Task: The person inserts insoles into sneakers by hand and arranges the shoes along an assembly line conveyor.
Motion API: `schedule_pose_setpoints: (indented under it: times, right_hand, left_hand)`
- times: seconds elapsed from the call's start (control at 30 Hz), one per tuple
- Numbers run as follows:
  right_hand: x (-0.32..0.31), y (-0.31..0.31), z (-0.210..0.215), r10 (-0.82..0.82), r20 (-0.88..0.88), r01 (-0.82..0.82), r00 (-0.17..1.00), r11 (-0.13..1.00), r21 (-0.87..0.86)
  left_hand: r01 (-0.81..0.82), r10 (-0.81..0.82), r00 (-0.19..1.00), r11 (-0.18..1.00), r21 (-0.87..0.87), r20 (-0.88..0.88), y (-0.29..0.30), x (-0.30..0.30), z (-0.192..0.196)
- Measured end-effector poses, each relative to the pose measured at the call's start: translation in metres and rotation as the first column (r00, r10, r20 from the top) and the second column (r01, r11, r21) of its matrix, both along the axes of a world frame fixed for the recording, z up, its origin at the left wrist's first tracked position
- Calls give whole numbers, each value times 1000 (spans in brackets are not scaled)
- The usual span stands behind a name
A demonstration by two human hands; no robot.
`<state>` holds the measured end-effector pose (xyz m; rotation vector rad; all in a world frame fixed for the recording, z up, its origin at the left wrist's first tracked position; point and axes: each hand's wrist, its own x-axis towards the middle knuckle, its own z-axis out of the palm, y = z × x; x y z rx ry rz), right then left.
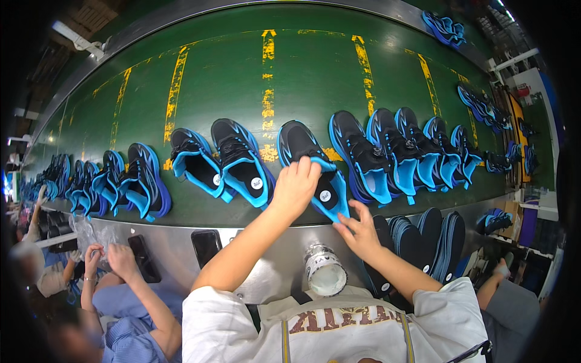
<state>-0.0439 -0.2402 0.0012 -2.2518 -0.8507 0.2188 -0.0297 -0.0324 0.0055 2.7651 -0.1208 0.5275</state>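
A black and blue sneaker (298,140) lies on the green conveyor belt in front of me, toe pointing away. My left hand (295,186) grips it at the tongue and collar, fingers bent over the opening. At its bright blue heel is my right hand (361,228), with thumb and forefinger curved around the heel edge. Inside the shoe a dark insole with a round white label (325,196) shows; the front of the insole is hidden. Matching sneakers stand close on both sides, one pair (242,158) to the left and a row (357,154) to the right.
Stacked dark insoles (417,239) lie on the metal ledge by my right forearm. A clear container (325,272) stands near my body, and a phone (206,243) lies left of it. Another person's hands (121,260) handle clear plastic at lower left. More sneakers line the belt.
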Motion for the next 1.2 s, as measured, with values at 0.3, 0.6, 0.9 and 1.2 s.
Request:
schedule_pose_setpoints:
  times: [0.3, 0.6, 0.9, 1.2]
  right_hand:
    - [4, 37, 2, -145, 10, 144, 989, 985, 97]
    - [-25, -18, 38, -97, -100, 96, 990, 995, -23]
    - [-59, -202, 51, -447, 12, 371, 894, 727, -578]
    - [-74, -227, 48, -559, 11, 505, 829, 739, -446]
  left_hand:
    - [-124, 146, 989, 878, 462, -11, 25, 24, -15]
    - [12, 141, 959, 850, 527, -248, 12, 37, -16]
    - [-306, 104, 949, 82, -949, -297, 36, -3, 33]
    - [-413, 137, 910, 193, -890, -392, -21, -13, 43]
